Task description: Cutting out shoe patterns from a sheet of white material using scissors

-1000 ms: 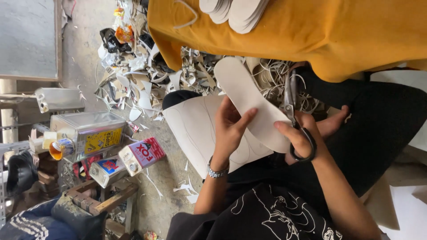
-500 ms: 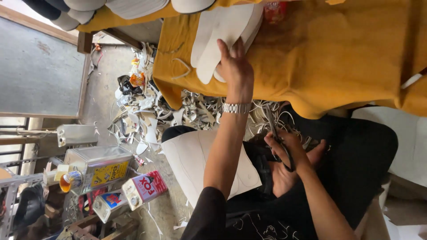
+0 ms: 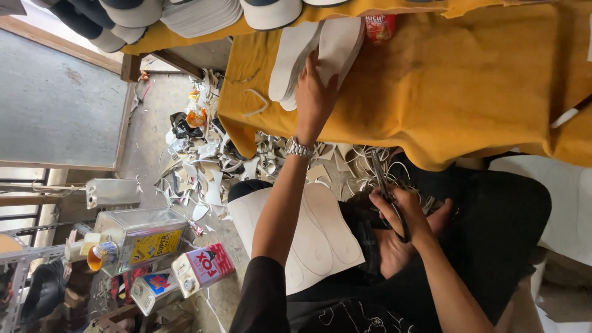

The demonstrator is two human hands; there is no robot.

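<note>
My left hand (image 3: 314, 92), with a metal watch on its wrist, reaches up onto the yellow cloth (image 3: 468, 80). Its fingers grip a white insole cutout (image 3: 339, 46) lying against a stack of similar cutouts (image 3: 290, 58). My right hand (image 3: 401, 216) rests low over my lap, shut on a pair of scissors (image 3: 383, 182) whose blades point up toward the cloth's edge. A white sheet with traced sole outlines (image 3: 314, 240) lies across my lap under my left arm.
Offcut scraps (image 3: 209, 166) litter the floor below the cloth. Metal tins (image 3: 142, 237) and a red-and-white can (image 3: 203, 265) stand at the lower left. Stacked soles (image 3: 203, 15) line the top edge. A red packet (image 3: 379, 24) and a white marker (image 3: 570, 114) lie on the cloth.
My left hand has carried the cut insole from my lap up to the stack on the yellow cloth. My right hand, still gripping the scissors, has stayed low over my lap.
</note>
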